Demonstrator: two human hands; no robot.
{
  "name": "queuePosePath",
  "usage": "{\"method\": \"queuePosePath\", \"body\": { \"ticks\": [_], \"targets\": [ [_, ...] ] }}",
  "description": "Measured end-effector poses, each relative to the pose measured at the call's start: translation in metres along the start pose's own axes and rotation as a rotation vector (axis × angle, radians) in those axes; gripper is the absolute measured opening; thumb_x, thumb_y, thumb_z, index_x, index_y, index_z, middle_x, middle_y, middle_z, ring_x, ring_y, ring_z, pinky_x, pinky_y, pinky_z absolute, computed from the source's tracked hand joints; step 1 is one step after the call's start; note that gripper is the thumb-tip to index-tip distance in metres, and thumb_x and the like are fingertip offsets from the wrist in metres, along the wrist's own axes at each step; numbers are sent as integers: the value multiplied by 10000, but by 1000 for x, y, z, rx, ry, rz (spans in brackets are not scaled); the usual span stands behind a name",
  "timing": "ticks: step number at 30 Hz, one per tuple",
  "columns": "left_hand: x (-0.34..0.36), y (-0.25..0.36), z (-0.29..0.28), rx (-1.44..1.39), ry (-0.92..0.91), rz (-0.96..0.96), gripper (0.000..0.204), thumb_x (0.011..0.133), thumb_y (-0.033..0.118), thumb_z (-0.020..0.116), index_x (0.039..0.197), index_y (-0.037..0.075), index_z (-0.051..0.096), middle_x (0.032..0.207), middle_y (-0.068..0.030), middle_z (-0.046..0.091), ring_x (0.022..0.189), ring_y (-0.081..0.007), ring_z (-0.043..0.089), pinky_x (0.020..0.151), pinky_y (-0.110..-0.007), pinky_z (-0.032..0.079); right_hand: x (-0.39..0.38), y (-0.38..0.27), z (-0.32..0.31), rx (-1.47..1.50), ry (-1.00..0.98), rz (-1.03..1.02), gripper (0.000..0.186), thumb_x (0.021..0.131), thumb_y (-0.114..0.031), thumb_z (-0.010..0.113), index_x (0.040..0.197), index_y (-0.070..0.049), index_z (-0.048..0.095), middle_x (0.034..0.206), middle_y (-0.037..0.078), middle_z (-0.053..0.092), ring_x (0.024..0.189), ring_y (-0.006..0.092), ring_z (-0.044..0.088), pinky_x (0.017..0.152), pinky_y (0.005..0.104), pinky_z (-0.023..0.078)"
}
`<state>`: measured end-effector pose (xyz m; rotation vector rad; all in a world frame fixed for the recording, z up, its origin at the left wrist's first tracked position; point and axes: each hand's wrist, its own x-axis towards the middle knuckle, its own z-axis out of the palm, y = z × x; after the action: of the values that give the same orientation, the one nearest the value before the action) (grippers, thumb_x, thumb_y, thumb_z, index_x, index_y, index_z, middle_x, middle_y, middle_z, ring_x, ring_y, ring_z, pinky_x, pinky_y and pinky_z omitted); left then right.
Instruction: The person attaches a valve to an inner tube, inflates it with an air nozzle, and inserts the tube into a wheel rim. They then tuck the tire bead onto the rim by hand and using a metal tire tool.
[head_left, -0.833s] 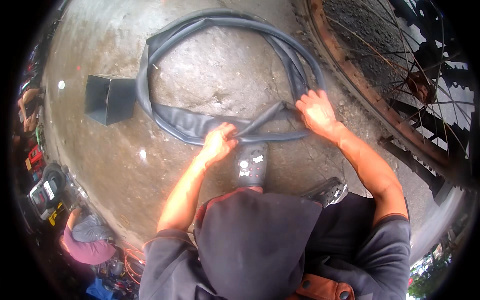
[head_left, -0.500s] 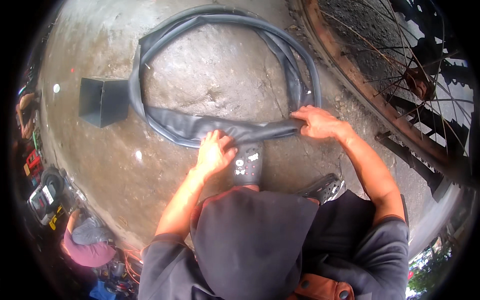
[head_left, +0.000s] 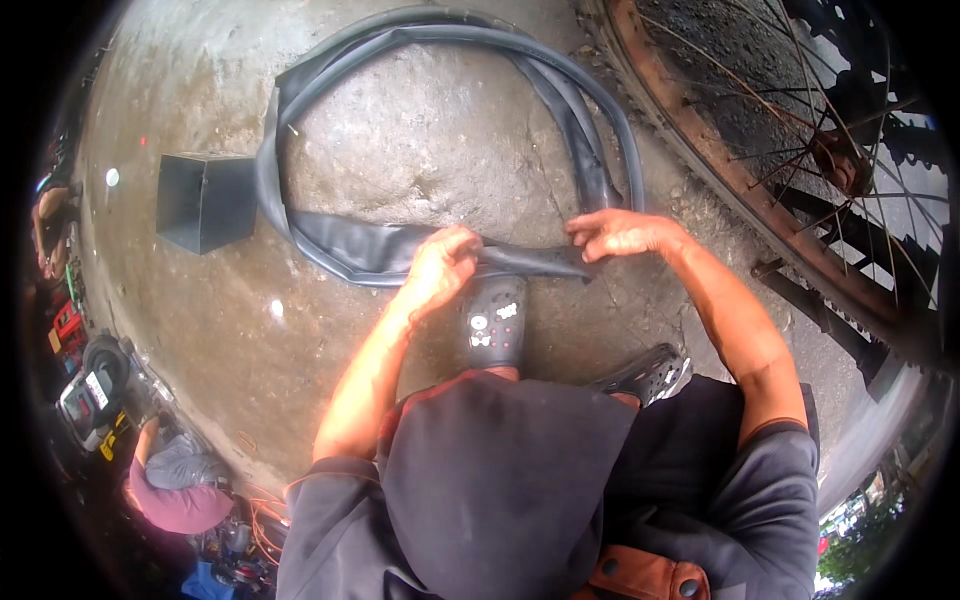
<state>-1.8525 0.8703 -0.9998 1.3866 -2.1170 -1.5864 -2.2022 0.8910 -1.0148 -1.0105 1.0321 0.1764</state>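
The left hand (head_left: 440, 268) lay over the near stretch of a black inner tube (head_left: 345, 240), its fingers bent inward right on the rubber; from where I stood I couldn't tell whether they pinched it. The right hand (head_left: 612, 236) was at the right end of that flattened stretch, fingers loosely bent and parted, with a gap between the tips and nothing visibly gripped; whether they touched the rubber I couldn't tell.

The tube lay in a big loop on the concrete floor (head_left: 250, 380), mostly beyond the fingers, limp and folded between the two hands, with a small pale valve (head_left: 293, 130) at its left side. Under its near edge poked a black shoe (head_left: 495, 335) bearing white badges and red dots; any writing on them was too blurred to read.

Just left of the loop stood a dark box (head_left: 207, 202), open at one end and showing its bare inner walls. To the right was a spoked wheel with a rusty rim (head_left: 675, 95). Far left, a dark machine (head_left: 82, 405) wore a white label, its lettering too small to read, near a bent-over co-worker (head_left: 182, 508) in a purplish shirt.
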Motion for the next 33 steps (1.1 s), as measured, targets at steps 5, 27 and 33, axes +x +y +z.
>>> {"method": "queuePosePath", "body": {
  "ticks": [5,27,33],
  "targets": [
    [1,10,-5,412,218,276,228,774,4,685,996,56,677,904,-92,611,885,-308,598,806,-414,497,-7,-14,29,-627,533,-232,444,823,-217,724,1228,-44,662,1148,142,655,1128,353,596,974,435,476],
    [-34,26,35,571,31,168,443,865,270,742,1227,38,635,1196,-174,612,1166,-409,551,1024,-515,430,-33,5,45,-703,527,-375,199,933,-173,641,1108,-82,668,996,122,652,986,350,607,875,435,465],
    [-18,35,27,412,-235,9,308,912,186,675,1184,43,645,1146,-218,630,1132,-432,580,1013,-508,452,-30,-11,33,-434,454,-327,208,941,-184,639,1121,-85,672,1045,135,688,1024,367,633,898,468,492]
  ]
}}
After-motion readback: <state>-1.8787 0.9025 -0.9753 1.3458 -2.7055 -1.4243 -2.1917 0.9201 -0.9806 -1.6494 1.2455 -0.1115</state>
